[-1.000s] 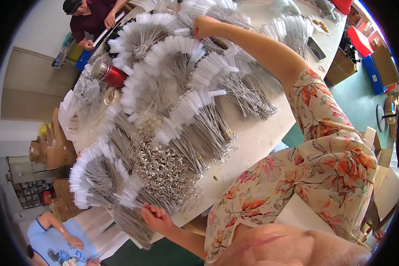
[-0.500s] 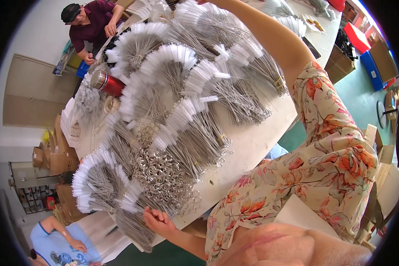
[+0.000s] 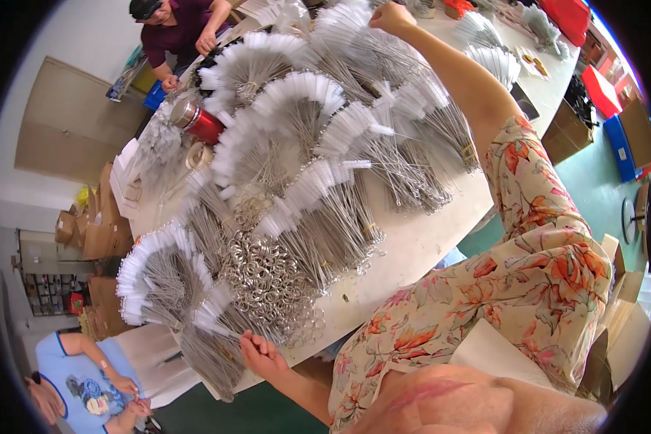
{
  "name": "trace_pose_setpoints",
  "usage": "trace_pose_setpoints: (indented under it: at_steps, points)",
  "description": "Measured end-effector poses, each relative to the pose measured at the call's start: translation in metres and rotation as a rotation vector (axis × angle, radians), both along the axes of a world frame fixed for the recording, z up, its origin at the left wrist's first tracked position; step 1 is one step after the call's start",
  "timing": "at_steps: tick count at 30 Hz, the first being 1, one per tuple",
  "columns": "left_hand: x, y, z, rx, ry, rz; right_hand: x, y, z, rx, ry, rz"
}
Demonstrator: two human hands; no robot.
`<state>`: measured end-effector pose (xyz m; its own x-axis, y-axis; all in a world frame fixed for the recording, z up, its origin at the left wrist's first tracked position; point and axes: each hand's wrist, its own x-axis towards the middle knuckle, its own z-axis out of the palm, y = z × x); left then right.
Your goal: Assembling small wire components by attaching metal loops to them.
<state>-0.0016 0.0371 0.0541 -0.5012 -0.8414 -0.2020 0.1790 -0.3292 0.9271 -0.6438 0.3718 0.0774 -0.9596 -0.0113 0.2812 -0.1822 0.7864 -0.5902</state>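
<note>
My left hand (image 3: pixel 262 356) is at the table's near corner with curled fingers. Its fingertips meet beside the wire stems of a small bunch of white-bristled tube brushes (image 3: pixel 213 307); what they pinch, if anything, is too small to make out. Next to it lies a heap of silvery metal rings (image 3: pixel 260 271). My right arm stretches across to the far side, where my right hand (image 3: pixel 392 18) is closed beside a fan of white brushes (image 3: pixel 340 25). Whatever it holds is hidden. Between my hands several more brush bundles (image 3: pixel 300 94) lie fanned out, wire stems toward me.
A red flask (image 3: pixel 206 126) and a tape roll (image 3: pixel 199 155) sit among the brushes. A person in dark red (image 3: pixel 184 32) works at the far side; another in light blue (image 3: pixel 83 372) sits at lower left. Cardboard boxes (image 3: pixel 108 224) stand beyond the table (image 3: pixel 405 246).
The view has shifted, and my right hand, cut off at the top edge before, now shows. My left hand stays by the same brushes. The person in blue now shows both hands together.
</note>
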Motion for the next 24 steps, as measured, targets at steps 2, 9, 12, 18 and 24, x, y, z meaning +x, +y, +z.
trace_pose_setpoints:
  at_steps: [2,9,12,18,24]
  points:
    - [-0.001,-0.002,-0.002,0.082,0.137,-0.043,-0.009,0.006,0.011,-0.076,0.350,-0.084]
    - [-0.055,0.021,0.015,-0.176,0.132,-0.156,0.121,-0.056,0.110,-0.461,0.609,0.456]
    - [-0.090,0.045,0.038,-0.456,0.074,-0.277,0.217,-0.106,0.097,-1.049,-0.093,0.981]
    - [-0.151,0.082,0.037,-0.822,0.183,-0.386,0.408,-0.163,0.051,-0.707,-0.797,1.032]
    - [-0.128,0.069,0.019,-1.164,0.157,-0.065,0.421,-0.139,0.020,-0.950,-0.346,1.134]
